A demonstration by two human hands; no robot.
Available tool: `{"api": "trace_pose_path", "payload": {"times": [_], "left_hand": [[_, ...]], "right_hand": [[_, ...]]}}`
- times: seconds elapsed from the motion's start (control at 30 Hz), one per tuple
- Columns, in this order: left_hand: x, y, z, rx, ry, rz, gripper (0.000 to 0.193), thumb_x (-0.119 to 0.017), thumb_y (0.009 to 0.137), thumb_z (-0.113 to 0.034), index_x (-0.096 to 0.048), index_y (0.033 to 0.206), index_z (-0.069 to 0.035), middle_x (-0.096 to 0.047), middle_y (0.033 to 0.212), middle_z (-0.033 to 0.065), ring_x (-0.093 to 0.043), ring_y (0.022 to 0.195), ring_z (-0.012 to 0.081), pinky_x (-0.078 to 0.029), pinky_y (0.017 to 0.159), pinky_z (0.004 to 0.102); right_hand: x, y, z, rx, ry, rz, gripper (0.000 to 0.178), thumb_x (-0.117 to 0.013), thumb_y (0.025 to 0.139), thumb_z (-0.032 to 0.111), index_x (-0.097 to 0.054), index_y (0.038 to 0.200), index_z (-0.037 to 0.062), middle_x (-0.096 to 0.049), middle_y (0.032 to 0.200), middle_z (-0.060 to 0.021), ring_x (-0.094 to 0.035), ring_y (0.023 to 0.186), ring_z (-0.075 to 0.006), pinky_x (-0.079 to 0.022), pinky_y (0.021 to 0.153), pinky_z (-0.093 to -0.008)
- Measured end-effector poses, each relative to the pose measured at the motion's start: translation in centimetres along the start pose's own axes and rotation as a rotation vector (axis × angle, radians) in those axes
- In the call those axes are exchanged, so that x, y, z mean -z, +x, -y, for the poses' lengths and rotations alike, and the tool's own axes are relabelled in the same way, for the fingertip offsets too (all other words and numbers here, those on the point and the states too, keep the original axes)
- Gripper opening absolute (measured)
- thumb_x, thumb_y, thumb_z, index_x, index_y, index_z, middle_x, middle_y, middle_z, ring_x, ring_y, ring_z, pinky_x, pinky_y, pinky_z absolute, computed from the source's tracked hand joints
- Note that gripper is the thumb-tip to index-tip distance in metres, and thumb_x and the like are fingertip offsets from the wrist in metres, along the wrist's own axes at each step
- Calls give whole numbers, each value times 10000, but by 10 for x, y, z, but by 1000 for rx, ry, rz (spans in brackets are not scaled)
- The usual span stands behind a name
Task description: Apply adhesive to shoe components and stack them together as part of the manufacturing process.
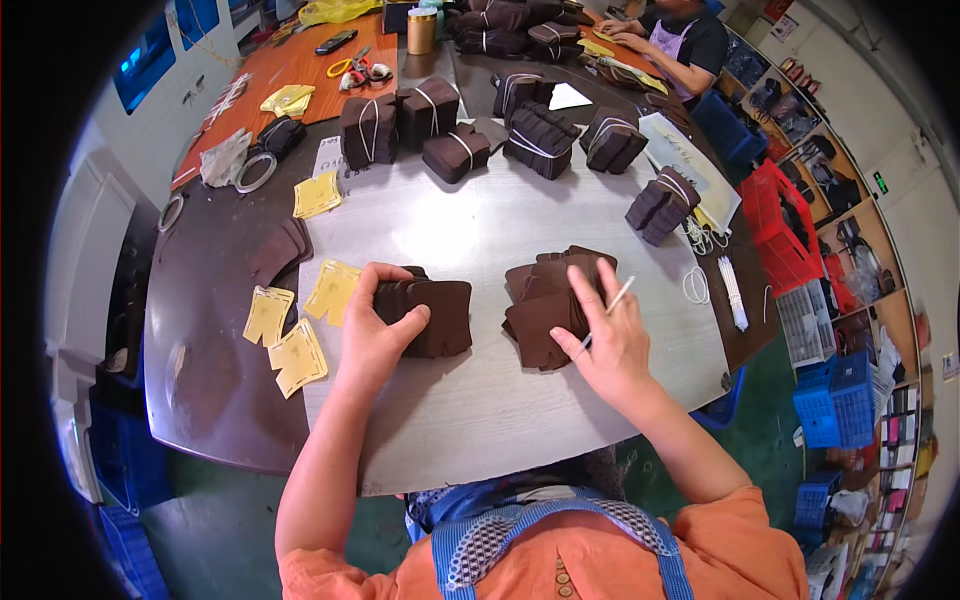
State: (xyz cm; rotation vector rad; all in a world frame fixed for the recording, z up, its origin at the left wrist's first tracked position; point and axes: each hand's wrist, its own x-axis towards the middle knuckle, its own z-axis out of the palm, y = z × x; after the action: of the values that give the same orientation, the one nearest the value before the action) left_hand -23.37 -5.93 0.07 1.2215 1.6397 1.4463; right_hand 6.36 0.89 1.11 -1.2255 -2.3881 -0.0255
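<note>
Left hand [382,328] clamped on the edge of a squared stack of dark brown cut pieces [440,318], thumb on top, fingers wrapped round the far side. Right hand [615,345] spread over a messier brown pile [540,325], fingertips on it, slim pale stick [622,293] tucked between the fingers; can't tell if it's gripping any pieces. Stack and pile sit apart, mid-board, stack to the left. Work surface: pale grey board [420,430], glare near its centre, lying on a dark curved-edge table [215,390]. String-tied brown bundles [369,130] ranged along the far side, one more off to the right near white cords [733,295]. Left edge: notched yellow pieces [299,358], some overlapping the board, plus a small fan of brown pieces [280,252]. Tape roll [256,173] beyond those. Orange-brown tabletop [235,130] at far left carries a black handset [336,41] and scissors [357,77]; gold canister [421,32] near the tabletop's right side. Room: co-worker [692,45] seated at the far right of the table, hands on yellow pieces. Right side: red crate [775,225], blue crate [836,400], packed shelves [895,330]. Floor [240,510] green.
</note>
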Motion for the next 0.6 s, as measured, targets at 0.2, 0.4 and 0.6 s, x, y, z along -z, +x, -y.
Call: {"api": "trace_pose_path", "payload": {"times": [0.2, 0.4, 0.6], "left_hand": [[-2, 1, 2, -36, 2, 17, 396, -783, 804, -80, -606, 1158, -67, -667, 1087, 50, -625, 1021, 153, -510, 939, 312], [-1, 0, 4, -66, -10, 24, 698, -806, 805, -67, -519, 1441, -102, -665, 1232, 86, -638, 1151, 189, -509, 1044, 358], [0, 2, 16, -76, 33, -55, 1082, -864, 761, -123, -242, 1645, -69, -598, 1356, 180, -633, 1202, 239, -502, 1073, 400]], "right_hand": [[-36, 42, -19, 26, -37, 17, 695, -780, 910, 361, -514, 1541, 242, -506, 1530, -239, -568, 1286, -432, -558, 980, -483], [-14, 81, 15, 174, 103, -93, 575, -816, 869, 218, -637, 1407, 121, -633, 1299, -158, -594, 1175, -348, -501, 997, -450], [-47, 83, 71, 355, 492, 16, 562, -834, 809, 91, -691, 1351, 134, -651, 1262, -117, -615, 1165, -325, -516, 996, -435]]}}
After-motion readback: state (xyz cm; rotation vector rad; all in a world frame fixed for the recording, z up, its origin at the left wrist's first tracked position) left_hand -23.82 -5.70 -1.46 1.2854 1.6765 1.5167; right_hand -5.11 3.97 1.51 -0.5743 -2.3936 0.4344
